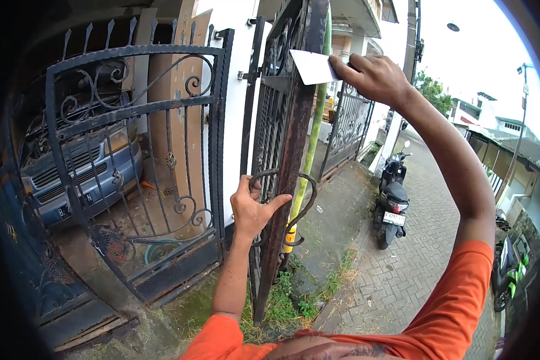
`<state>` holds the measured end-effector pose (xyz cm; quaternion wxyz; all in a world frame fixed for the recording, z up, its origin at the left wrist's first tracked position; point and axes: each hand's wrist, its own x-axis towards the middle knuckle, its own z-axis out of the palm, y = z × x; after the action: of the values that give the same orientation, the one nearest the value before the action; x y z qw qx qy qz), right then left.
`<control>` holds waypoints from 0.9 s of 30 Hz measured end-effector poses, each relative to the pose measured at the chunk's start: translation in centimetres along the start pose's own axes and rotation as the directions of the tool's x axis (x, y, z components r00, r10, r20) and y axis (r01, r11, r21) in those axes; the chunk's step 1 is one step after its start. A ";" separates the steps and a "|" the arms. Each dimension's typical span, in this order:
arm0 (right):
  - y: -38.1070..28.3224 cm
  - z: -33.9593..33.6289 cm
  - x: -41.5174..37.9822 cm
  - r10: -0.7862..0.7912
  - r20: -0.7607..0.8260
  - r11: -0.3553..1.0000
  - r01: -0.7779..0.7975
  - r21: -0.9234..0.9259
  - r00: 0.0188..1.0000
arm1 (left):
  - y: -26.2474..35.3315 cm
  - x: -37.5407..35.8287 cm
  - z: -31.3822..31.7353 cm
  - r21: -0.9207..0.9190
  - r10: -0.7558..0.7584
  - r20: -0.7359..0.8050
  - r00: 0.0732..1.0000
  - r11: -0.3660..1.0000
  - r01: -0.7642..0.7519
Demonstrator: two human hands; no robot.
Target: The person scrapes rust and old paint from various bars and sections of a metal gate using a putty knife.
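My right hand [375, 78] is raised and closed around a scraper [315, 67] with a flat white blade that widens away from the fingers. The blade lies against the upper part of the dark gate's edge post [294, 138], where the paint looks worn and brownish. Lower down, my left hand [252, 207] grips the same gate [270, 114] beside its curved metal handle [310, 198]. Its thumb stretches across the post while the other fingers curl behind the bars. A yellow-green pole [313, 135] stands just behind the post.
To the left stands another black gate leaf [138, 111] with spikes, with a blue vehicle [81, 168] behind it. A parked motorbike [393, 201] is on the paved lane [426, 240] at the right. Grass [294, 300] grows below the gate.
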<state>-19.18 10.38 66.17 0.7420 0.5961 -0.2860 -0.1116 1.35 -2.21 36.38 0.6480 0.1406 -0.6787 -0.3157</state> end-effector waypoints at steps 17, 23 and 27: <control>7.4 3.4 2.7 0.014 -0.070 0.998 -0.019 -0.065 0.997 | 0.5 -0.3 -0.3 0.018 -0.017 -0.001 1.000 1.000 0.017; 13.7 4.3 3.7 0.451 0.018 0.892 -0.450 -0.044 0.892 | -0.2 -0.2 0.3 -0.032 0.074 -0.067 0.995 0.997 -0.077; 11.0 3.4 1.3 0.272 -0.157 0.954 -0.288 -0.087 0.949 | -0.9 0.1 0.0 -0.026 0.053 -0.083 0.995 0.998 -0.055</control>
<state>-21.90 9.84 77.42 0.8001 0.5147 -0.3071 0.0225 1.12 -2.99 35.88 0.6856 0.1257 -0.6505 -0.3016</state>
